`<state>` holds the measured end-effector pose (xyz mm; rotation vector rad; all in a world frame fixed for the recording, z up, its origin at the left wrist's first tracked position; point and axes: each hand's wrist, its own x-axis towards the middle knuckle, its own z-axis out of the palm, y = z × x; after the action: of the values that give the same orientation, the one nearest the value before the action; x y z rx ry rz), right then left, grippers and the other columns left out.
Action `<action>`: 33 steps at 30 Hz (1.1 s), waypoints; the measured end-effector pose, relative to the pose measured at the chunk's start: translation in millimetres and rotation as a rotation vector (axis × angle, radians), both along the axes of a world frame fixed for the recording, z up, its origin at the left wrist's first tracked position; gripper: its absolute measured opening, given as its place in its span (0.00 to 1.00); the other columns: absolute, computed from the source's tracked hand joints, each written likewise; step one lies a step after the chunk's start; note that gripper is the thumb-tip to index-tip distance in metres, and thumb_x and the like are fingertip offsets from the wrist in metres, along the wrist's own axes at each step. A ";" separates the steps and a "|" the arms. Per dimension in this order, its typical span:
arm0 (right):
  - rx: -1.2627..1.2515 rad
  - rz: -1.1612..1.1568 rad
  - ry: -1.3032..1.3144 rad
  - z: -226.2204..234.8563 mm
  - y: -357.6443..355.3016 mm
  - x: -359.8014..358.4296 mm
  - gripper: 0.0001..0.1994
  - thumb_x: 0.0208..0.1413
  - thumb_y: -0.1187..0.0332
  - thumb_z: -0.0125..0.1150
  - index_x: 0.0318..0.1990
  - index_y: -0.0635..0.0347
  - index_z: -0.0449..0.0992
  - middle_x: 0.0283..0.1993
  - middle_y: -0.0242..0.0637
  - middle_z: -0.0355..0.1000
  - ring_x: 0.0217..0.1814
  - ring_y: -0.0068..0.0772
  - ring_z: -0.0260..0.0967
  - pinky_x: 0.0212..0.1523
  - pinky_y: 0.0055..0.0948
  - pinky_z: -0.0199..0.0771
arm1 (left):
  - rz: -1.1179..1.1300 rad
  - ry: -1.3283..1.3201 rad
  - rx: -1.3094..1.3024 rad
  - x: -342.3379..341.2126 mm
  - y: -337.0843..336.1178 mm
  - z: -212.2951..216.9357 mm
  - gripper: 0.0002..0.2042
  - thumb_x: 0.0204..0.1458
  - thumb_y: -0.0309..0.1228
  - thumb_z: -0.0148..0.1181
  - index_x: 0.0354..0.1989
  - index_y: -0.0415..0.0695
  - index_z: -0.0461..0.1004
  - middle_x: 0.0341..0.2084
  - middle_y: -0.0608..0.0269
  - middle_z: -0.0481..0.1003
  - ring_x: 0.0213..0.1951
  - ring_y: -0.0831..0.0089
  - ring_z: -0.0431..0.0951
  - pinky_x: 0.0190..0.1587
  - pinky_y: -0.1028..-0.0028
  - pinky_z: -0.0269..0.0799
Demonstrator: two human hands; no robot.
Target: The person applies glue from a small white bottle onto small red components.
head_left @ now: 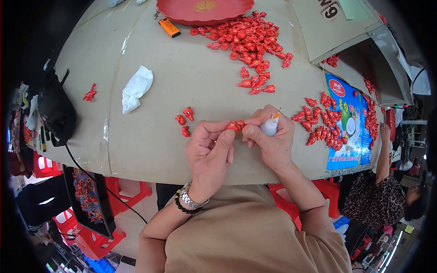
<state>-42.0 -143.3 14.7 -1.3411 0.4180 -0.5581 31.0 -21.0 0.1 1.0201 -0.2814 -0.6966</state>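
Observation:
In front of my chest, my left hand (210,152) pinches a small red plastic figure part (235,126) between thumb and fingers. The thumb and fingertips of my right hand (275,136) meet the part's other end. A small white needle-tip bottle (270,126) is tucked in that same right hand, its thin needle pointing up and away. Whether the red piece is one part or two joined ones I cannot tell. Several loose red parts (180,119) lie just left of my hands. More red parts (318,119) are spread to the right, partly on a blue printed sheet (337,157).
A big heap of red parts (255,41) lies beyond my hands, beside a red plate (205,11) and an orange lighter (169,28). Crumpled white tissue (137,88) and a red figure (90,93) are at left. A grey box (339,27) stands far right. Someone in leopard print (375,200) sits right.

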 end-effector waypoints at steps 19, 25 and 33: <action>-0.210 0.112 0.069 -8.3 -3.7 -6.9 0.10 0.43 0.76 0.71 0.28 0.64 0.72 0.26 0.39 0.73 0.22 0.20 0.67 0.20 0.20 0.67 | 0.013 -0.303 0.079 -1.2 8.8 -6.9 0.02 0.56 0.20 0.53 0.37 0.36 0.70 0.24 0.66 0.73 0.17 0.87 0.64 0.18 0.84 0.58; -0.221 0.127 0.058 -12.8 -3.3 -4.8 0.10 0.43 0.75 0.71 0.28 0.64 0.72 0.26 0.38 0.73 0.22 0.20 0.67 0.20 0.20 0.66 | 0.031 -0.333 0.091 -1.2 10.2 -13.4 0.02 0.56 0.19 0.53 0.36 0.36 0.70 0.24 0.65 0.73 0.17 0.87 0.64 0.18 0.84 0.58; -0.219 0.160 0.026 -12.8 -1.9 0.7 0.11 0.43 0.76 0.71 0.28 0.63 0.71 0.26 0.37 0.72 0.23 0.20 0.66 0.21 0.19 0.65 | 0.119 -0.294 0.119 -1.2 9.0 -11.3 0.02 0.53 0.19 0.57 0.34 0.36 0.73 0.20 0.69 0.73 0.20 0.88 0.66 0.20 0.84 0.62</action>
<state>-41.3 -145.2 1.9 -1.5773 0.2730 -0.4635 29.8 -12.0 -11.3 1.2444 -0.4346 -0.4581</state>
